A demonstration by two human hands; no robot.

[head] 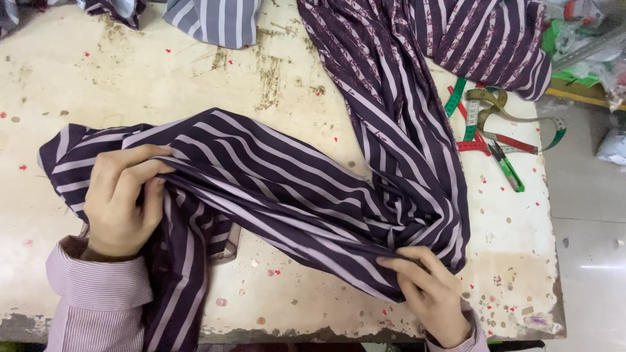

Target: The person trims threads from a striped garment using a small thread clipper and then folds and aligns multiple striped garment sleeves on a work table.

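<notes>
Both hands gripping a dark purple, white-striped fabric [287, 189] at frame centre.
Left hand [120, 199] fingers pinched a fold at left; right hand [430, 290] fingers clamped bunched cloth lower right, on the stained cream worktop [130, 78].

Both hands gripped a dark purple striped cloth [287, 189] spread across the worn, stained tabletop [163, 78]. The left hand [124, 199] bunched its folds near one end, and the right hand [427, 290] pinched the gathered edge. Coloured measuring tapes [486, 120] and green-handled snips [507, 168] lay just beside the cloth.
</notes>
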